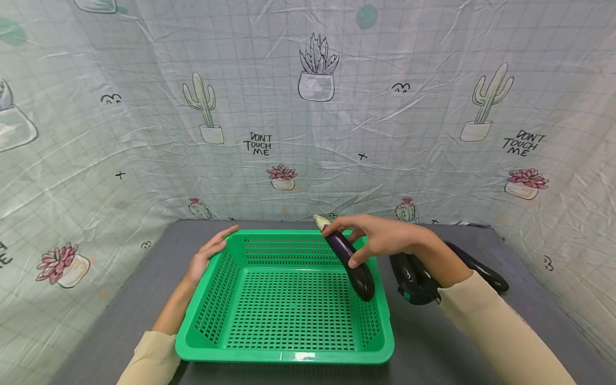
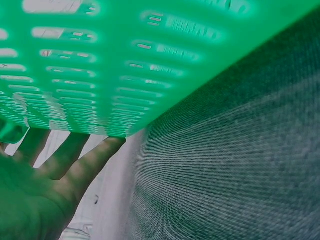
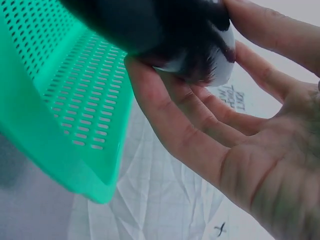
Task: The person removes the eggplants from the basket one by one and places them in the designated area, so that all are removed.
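My right hand [image 1: 385, 236] pinches a dark purple eggplant [image 1: 360, 278] between thumb and fingers. It slants over the right side of a green perforated plastic basket [image 1: 289, 355], its pale stem end pointing to the far left. In the right wrist view the thumb and fingers lie around the eggplant [image 3: 150, 30], close beside the basket wall. My left hand [image 1: 204, 259] rests along the basket's left rim. In the left wrist view its fingers [image 2: 95, 162] are extended and spread against the outside of the basket wall [image 2: 115, 50].
More eggplants [image 1: 406, 272] lie on the dark grey table [image 1: 139, 289] to the right of the basket, partly behind my right forearm. Another long eggplant [image 1: 486, 272] lies further right. A wrinkled cactus-print cloth [image 1: 308, 139] hangs behind the table and along its sides.
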Demonstrator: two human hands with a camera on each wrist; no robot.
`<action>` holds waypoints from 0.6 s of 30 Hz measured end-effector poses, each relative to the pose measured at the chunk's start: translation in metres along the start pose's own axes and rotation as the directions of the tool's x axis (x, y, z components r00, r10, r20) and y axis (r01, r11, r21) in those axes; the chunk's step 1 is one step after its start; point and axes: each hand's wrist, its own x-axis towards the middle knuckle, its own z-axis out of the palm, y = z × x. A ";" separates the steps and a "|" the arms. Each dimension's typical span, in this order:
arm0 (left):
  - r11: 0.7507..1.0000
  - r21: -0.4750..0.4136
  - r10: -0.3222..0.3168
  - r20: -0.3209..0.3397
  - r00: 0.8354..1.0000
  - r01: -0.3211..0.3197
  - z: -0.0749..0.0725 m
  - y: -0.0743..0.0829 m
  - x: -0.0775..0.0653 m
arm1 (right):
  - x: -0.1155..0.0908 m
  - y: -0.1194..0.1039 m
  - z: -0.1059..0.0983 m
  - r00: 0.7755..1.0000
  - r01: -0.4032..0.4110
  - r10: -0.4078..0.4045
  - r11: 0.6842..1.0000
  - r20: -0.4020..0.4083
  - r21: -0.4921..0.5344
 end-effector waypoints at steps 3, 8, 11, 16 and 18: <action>1.000 -0.005 0.001 0.001 1.000 -0.001 0.000 0.000 0.000 | -0.007 0.005 0.000 0.998 0.054 -0.054 0.999 -0.019 -0.003; 1.000 -0.015 0.002 0.006 1.000 -0.002 0.000 0.001 0.000 | -0.020 0.014 0.001 0.995 0.072 -0.068 0.996 -0.078 0.050; 1.000 -0.008 0.009 0.007 1.000 -0.008 0.001 0.001 0.000 | -0.028 0.019 0.001 0.992 0.066 -0.058 0.996 -0.112 0.067; 0.999 -0.042 0.015 0.022 1.000 -0.014 0.002 0.001 0.000 | -0.042 0.029 0.002 0.984 0.081 -0.063 0.991 -0.167 0.103; 0.998 -0.064 0.022 0.029 0.999 -0.020 0.002 0.000 0.000 | -0.049 0.034 0.003 0.978 0.084 -0.060 0.990 -0.198 0.112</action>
